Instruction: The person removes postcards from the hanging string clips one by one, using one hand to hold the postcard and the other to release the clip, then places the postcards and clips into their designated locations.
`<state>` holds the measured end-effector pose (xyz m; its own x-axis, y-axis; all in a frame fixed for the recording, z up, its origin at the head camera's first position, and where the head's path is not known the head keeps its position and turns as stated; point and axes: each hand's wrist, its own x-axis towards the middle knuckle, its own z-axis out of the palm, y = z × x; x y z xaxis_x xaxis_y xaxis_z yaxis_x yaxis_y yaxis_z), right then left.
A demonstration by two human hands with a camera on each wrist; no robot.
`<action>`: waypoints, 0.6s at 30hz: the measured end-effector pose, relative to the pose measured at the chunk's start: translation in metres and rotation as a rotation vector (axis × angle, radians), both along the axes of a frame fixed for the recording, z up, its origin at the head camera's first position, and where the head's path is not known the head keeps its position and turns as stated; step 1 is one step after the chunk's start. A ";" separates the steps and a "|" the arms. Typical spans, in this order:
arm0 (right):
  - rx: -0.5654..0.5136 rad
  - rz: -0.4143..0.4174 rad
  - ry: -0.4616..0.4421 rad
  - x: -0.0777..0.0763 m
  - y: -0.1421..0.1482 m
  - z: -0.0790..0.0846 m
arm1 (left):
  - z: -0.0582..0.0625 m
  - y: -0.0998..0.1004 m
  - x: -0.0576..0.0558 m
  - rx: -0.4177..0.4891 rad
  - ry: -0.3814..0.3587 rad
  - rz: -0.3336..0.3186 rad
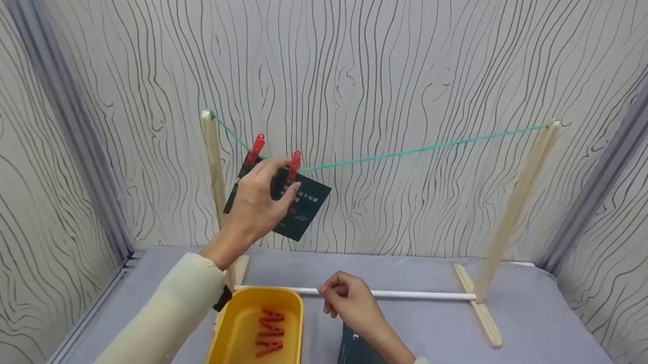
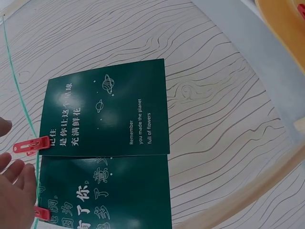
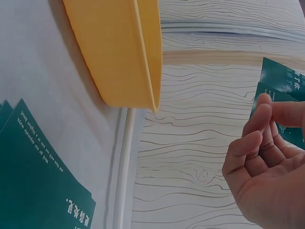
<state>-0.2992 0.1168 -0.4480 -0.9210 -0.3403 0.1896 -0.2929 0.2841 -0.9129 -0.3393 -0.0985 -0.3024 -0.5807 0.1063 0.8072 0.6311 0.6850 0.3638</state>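
Note:
Two dark green printed cards hang from a green string (image 1: 411,153), each held by a red clothespin. My left hand (image 1: 255,199) is raised at the nearer card (image 1: 311,202), thumb and fingers apart on either side of its clothespin (image 2: 31,145). The second card (image 2: 109,191) hangs beside it, under another clothespin (image 1: 256,148). Lower down, my right hand (image 1: 355,302) hovers over the table, fingers loosely curled, thumb tip at the index finger. Nothing shows between them. Beneath it lie more green cards (image 3: 43,171), partly hidden by the forearm in the head view.
A yellow bin (image 1: 296,316) with several red clothespins (image 1: 270,348) inside stands at the front left. Wooden posts (image 1: 517,210) hold up the string, joined at the bottom by a white rod (image 1: 418,294). Behind stands a wall (image 1: 406,50) with a wood-grain pattern.

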 end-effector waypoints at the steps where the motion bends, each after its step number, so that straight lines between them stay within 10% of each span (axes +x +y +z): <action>1: 0.003 0.000 0.004 -0.001 -0.002 0.000 | 0.001 0.000 -0.001 -0.004 -0.002 0.002; 18: 0.028 -0.023 0.067 -0.019 -0.037 0.003 | 0.025 0.000 -0.010 -0.146 -0.168 0.044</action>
<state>-0.3183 0.0801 -0.4451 -0.9143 -0.3249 0.2420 -0.3463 0.3167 -0.8830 -0.3489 -0.0987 -0.2771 -0.7124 0.1868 0.6765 0.5384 0.7637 0.3561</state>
